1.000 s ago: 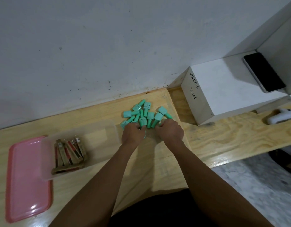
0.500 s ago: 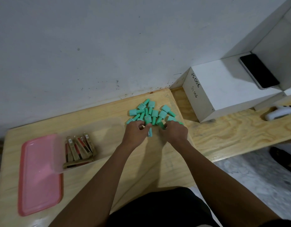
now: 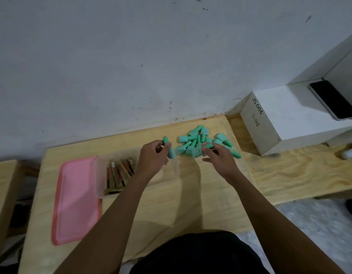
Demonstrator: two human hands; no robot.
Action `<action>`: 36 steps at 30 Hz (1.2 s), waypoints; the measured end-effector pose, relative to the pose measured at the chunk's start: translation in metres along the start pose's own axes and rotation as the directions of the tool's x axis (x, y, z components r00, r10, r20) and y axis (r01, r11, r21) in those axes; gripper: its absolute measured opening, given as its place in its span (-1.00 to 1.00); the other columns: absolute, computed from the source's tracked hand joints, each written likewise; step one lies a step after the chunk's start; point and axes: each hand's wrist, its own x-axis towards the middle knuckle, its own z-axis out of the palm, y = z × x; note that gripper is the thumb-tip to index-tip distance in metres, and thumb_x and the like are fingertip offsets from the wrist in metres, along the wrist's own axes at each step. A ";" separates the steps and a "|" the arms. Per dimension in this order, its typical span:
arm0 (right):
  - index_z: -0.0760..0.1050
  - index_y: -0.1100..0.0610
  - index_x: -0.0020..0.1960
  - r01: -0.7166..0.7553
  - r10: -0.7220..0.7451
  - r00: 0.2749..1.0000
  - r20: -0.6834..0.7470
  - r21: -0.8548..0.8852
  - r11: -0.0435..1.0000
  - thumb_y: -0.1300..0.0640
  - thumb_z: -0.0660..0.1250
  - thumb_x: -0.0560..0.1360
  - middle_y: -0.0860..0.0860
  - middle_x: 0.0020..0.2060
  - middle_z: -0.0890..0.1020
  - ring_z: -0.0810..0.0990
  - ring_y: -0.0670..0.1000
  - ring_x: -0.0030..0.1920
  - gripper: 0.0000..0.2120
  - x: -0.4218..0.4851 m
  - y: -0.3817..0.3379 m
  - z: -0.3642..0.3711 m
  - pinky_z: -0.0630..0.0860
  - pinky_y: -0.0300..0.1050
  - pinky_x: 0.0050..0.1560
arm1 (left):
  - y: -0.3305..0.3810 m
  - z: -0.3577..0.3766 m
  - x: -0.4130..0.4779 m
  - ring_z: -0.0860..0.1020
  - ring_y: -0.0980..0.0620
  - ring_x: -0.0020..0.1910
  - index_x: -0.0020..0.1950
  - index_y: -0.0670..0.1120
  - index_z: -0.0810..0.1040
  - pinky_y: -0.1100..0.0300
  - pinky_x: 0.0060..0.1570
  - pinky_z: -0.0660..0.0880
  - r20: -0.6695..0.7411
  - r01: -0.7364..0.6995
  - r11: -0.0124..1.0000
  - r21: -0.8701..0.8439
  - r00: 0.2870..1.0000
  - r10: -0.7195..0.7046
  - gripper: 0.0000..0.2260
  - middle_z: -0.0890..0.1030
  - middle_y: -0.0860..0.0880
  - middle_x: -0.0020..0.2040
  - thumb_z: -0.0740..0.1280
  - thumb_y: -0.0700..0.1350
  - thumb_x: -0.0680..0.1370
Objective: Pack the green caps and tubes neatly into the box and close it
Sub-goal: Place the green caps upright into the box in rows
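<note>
A pile of green caps and tubes (image 3: pixel 198 140) lies on the wooden table (image 3: pixel 191 204) near the wall. My left hand (image 3: pixel 154 159) holds one green tube (image 3: pixel 169 147) upright, above the right end of a clear plastic box (image 3: pixel 104 175) that contains several brown and red tubes (image 3: pixel 119 172). My right hand (image 3: pixel 220 157) rests at the pile's near edge, fingers pinching a green cap (image 3: pixel 197 152). The pink lid (image 3: pixel 76 200) lies flat to the left of the box.
A white box marked JS006 (image 3: pixel 280 115) stands to the right against the wall, with a black phone (image 3: pixel 333 99) on it. A white object (image 3: pixel 350 152) lies at the far right. The table's near edge drops to a marbled floor (image 3: pixel 317 234).
My left hand has lifted a green tube out of the pile and moved left toward the clear box. My right hand stays at the pile. The camera view shifted.
</note>
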 end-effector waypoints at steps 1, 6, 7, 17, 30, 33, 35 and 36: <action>0.56 0.22 0.21 0.012 -0.012 1.000 0.002 -0.010 1.000 0.16 0.32 0.58 0.11 0.03 0.66 0.65 0.05 0.05 -0.76 0.000 -0.003 0.005 0.64 -0.03 0.04 | -0.004 -0.007 0.000 0.60 0.00 -0.44 -0.03 -0.17 0.63 0.10 -0.32 0.62 -0.017 0.004 1.000 -0.009 1.000 -0.004 -0.78 0.61 -0.08 -0.37 0.32 -0.03 0.56; 0.58 0.12 0.12 0.121 -0.119 0.993 0.021 -0.183 0.976 0.17 0.40 0.52 -0.02 -0.06 0.66 0.66 -0.06 -0.02 -0.81 0.009 -0.015 0.035 0.63 -0.16 -0.01 | -0.025 -0.038 -0.001 0.61 -0.02 -0.40 -0.03 -0.19 0.61 0.02 -0.25 0.63 -0.117 0.020 0.999 -0.045 0.993 -0.025 -0.78 0.63 -0.14 -0.30 0.32 -0.04 0.56; 0.58 0.10 0.10 0.144 -0.139 0.990 0.037 -0.226 0.963 0.16 0.42 0.50 -0.05 -0.07 0.66 0.65 -0.10 -0.04 -0.82 0.012 -0.016 0.041 0.61 -0.21 -0.01 | -0.028 -0.042 -0.001 0.62 -0.01 -0.39 -0.05 -0.17 0.61 0.02 -0.24 0.62 -0.134 0.019 0.999 -0.037 0.991 -0.024 -0.80 0.63 -0.13 -0.30 0.32 -0.04 0.56; 0.58 -0.07 0.15 0.383 -0.176 0.923 0.342 -0.774 0.503 -0.05 0.35 0.50 -0.07 -0.02 0.64 0.58 -0.08 -0.08 -0.76 0.052 -0.033 0.088 0.50 -0.13 -0.10 | -0.060 -0.052 0.012 0.64 -0.02 -0.31 -0.06 -0.11 0.64 0.03 -0.25 0.60 -0.141 0.022 0.995 0.092 0.990 -0.009 -0.78 0.66 -0.05 -0.27 0.34 0.04 0.53; 0.62 0.02 0.12 0.513 -0.252 0.844 0.474 -0.851 0.115 0.03 0.31 0.51 -0.01 0.02 0.68 0.55 0.06 0.07 -0.77 0.067 -0.033 0.113 0.40 0.00 0.06 | -0.079 -0.026 0.031 0.46 0.12 -0.41 -0.12 -0.15 0.58 0.27 -0.42 0.32 -0.117 0.048 0.979 0.199 0.993 -0.025 -0.81 0.55 0.00 -0.32 0.35 -0.02 0.53; 0.64 0.03 0.11 0.484 -0.265 0.855 0.446 -0.870 0.095 0.02 0.34 0.50 0.00 0.00 0.65 0.52 0.07 0.08 -0.78 0.064 -0.028 0.113 0.41 0.03 0.07 | -0.083 -0.018 0.033 0.46 0.15 -0.44 -0.14 -0.14 0.58 0.26 -0.41 0.33 -0.110 0.044 0.988 0.148 0.994 -0.028 -0.83 0.57 -0.01 -0.34 0.35 -0.04 0.53; 0.66 0.03 0.08 0.450 -0.288 0.867 0.407 -0.887 0.102 0.01 0.38 0.48 0.00 -0.04 0.62 0.52 0.06 0.04 -0.78 0.061 -0.023 0.111 0.44 0.05 0.05 | -0.084 -0.013 0.034 0.46 0.16 -0.43 -0.09 -0.15 0.60 0.31 -0.43 0.32 -0.111 0.031 0.991 0.129 0.994 -0.016 -0.84 0.60 -0.03 -0.30 0.35 -0.05 0.53; 0.66 0.03 0.07 0.436 -0.302 0.871 0.386 -0.893 0.116 0.00 0.40 0.47 0.00 -0.06 0.61 0.52 0.06 0.02 -0.78 0.060 -0.020 0.111 0.46 0.06 0.04 | -0.084 -0.010 0.034 0.48 0.16 -0.41 -0.06 -0.16 0.61 0.37 -0.43 0.31 -0.118 0.023 0.992 0.127 0.993 -0.008 -0.83 0.62 -0.04 -0.27 0.35 -0.06 0.53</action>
